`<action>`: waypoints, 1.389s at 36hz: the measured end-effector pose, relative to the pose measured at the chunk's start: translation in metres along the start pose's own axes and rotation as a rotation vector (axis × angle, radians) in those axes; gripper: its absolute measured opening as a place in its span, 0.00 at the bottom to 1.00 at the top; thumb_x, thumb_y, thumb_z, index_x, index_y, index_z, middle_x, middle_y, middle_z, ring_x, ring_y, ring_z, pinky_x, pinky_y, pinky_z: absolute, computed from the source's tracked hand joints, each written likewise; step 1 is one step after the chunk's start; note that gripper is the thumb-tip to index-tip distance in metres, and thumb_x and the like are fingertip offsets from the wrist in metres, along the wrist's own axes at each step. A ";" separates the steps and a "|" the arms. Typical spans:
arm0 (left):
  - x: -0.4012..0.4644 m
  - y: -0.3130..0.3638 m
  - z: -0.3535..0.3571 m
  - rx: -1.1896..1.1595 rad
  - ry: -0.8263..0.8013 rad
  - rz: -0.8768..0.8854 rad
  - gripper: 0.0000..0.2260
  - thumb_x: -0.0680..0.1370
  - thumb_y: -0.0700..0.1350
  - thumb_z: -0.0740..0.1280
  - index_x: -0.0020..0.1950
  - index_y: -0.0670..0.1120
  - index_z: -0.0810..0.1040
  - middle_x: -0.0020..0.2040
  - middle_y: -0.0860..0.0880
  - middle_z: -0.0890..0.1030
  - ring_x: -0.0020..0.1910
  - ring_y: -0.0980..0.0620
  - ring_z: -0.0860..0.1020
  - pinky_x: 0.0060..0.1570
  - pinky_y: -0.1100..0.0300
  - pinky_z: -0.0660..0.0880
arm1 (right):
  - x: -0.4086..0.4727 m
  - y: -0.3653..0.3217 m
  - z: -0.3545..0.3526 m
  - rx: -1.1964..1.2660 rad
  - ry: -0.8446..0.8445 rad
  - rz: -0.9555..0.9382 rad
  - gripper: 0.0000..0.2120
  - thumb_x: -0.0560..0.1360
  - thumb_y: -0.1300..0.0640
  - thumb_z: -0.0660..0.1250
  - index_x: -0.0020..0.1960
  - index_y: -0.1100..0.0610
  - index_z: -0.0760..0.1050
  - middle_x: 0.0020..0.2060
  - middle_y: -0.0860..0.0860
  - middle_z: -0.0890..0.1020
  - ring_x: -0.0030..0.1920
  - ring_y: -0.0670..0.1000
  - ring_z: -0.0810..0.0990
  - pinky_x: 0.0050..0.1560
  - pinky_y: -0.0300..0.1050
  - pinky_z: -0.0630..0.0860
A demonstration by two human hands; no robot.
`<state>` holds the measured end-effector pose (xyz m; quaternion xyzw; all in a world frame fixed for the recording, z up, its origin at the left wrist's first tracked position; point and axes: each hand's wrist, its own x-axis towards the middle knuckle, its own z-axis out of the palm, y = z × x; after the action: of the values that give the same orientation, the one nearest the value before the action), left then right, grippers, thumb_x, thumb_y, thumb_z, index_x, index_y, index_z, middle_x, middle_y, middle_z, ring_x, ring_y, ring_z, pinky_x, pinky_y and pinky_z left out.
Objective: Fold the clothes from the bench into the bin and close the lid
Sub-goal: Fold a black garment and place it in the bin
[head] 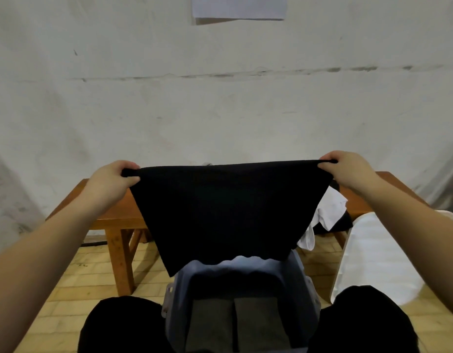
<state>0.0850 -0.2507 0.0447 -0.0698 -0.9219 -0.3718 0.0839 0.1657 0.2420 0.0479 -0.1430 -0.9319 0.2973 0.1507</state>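
I hold a black garment (230,212) up in front of me, stretched flat between both hands. My left hand (113,182) pinches its top left corner, fingers curled over the cloth with the thumb underneath. My right hand (347,171) pinches the top right corner the same way, the fingers folded round the edge. The top edge runs taut and almost level between the two grips, and the cloth hangs down from it, narrowing toward its lower edge.

That lower edge hangs just above the far rim of the blue-grey bin (307,281), which stands on the tiled floor (72,281) between my knees (118,324). The bin is open at the top. Inside it lie two folded dark pieces (235,324) side by side on the bottom.

Behind the garment stands the wooden bench (113,212), its long side running across in front of the wall (220,98). Toward the bench's right end, a white garment (329,210) lies crumpled with a dark one partly under it, and a white piece hangs down over the front edge there. Most of the bench's middle is hidden by the cloth I am holding.

The white lid (373,258) leans at the right of the bin, beside my right knee, its top end near the bench's right end.
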 end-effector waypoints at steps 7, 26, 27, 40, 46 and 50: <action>0.008 -0.005 -0.002 0.275 0.241 0.116 0.10 0.82 0.44 0.63 0.59 0.43 0.81 0.52 0.46 0.76 0.57 0.41 0.73 0.54 0.49 0.70 | -0.006 -0.002 -0.006 0.189 0.104 -0.001 0.07 0.81 0.55 0.64 0.49 0.56 0.79 0.45 0.57 0.82 0.48 0.65 0.80 0.36 0.44 0.71; 0.026 0.040 -0.052 -1.684 -0.281 0.179 0.07 0.66 0.42 0.78 0.41 0.47 0.83 0.43 0.48 0.85 0.47 0.49 0.85 0.53 0.53 0.81 | -0.013 -0.070 -0.053 1.528 -0.347 -0.303 0.12 0.60 0.47 0.81 0.38 0.51 0.84 0.40 0.50 0.86 0.44 0.48 0.86 0.48 0.44 0.82; 0.027 0.045 -0.052 -1.622 -0.287 0.196 0.12 0.62 0.45 0.82 0.41 0.49 0.83 0.41 0.49 0.85 0.45 0.51 0.84 0.51 0.54 0.81 | -0.013 -0.076 -0.057 1.501 -0.366 -0.356 0.13 0.59 0.45 0.82 0.37 0.50 0.83 0.36 0.48 0.85 0.41 0.46 0.85 0.46 0.42 0.82; -0.007 0.179 0.041 -1.252 -0.488 0.432 0.12 0.75 0.37 0.66 0.38 0.49 0.86 0.51 0.50 0.84 0.48 0.52 0.81 0.54 0.58 0.79 | -0.047 -0.172 0.001 0.996 -0.198 -0.546 0.11 0.67 0.63 0.69 0.36 0.46 0.83 0.36 0.42 0.83 0.39 0.40 0.80 0.45 0.33 0.74; -0.022 0.200 0.066 -1.362 -0.556 0.391 0.12 0.80 0.38 0.62 0.51 0.49 0.84 0.55 0.48 0.83 0.54 0.49 0.82 0.56 0.57 0.79 | -0.051 -0.175 0.016 1.096 -0.189 -0.604 0.10 0.69 0.65 0.69 0.40 0.50 0.76 0.43 0.42 0.84 0.49 0.45 0.82 0.52 0.39 0.76; -0.017 0.194 0.071 -1.303 -0.587 0.217 0.18 0.80 0.45 0.64 0.70 0.47 0.70 0.60 0.43 0.79 0.57 0.47 0.81 0.57 0.55 0.78 | -0.049 -0.171 0.016 1.053 -0.148 -0.647 0.09 0.69 0.66 0.67 0.43 0.55 0.72 0.46 0.41 0.83 0.50 0.42 0.80 0.54 0.37 0.75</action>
<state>0.1318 -0.0642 0.1214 -0.2937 -0.4853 -0.8015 -0.1895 0.1739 0.0828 0.1274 0.2611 -0.6644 0.6654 0.2183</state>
